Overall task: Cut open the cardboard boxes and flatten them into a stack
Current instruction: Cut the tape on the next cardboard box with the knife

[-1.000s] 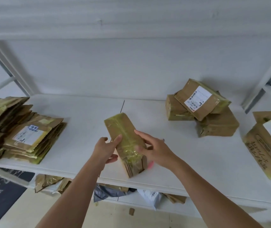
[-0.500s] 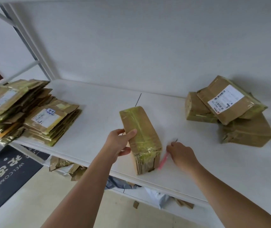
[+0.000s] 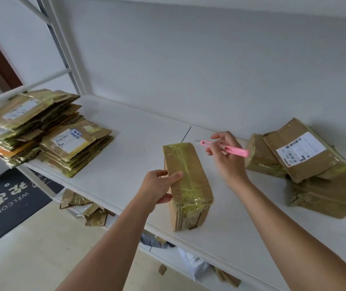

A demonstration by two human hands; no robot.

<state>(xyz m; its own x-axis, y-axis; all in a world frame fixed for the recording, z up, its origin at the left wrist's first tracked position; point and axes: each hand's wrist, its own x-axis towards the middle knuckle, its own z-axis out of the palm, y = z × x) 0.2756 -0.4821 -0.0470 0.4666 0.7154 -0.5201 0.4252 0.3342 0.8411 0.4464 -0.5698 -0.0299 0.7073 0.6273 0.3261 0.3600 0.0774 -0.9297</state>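
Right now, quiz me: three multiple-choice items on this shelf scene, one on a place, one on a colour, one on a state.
1. Where do the flattened boxes lie? A) far left of the shelf B) under the right hand C) on the doormat
2. What colour is the cutter? A) blue B) pink C) black
3. What is the state of the box under the left hand? A) flattened B) cut open C) still taped shut

Answers:
1 A: flattened boxes are piled at the white shelf's left end.
2 B: the right hand holds a pink cutter.
3 C: tape still wraps the box the left hand holds.

White shelf (image 3: 138, 131), grey wall (image 3: 210, 59), black doormat (image 3: 6, 202)
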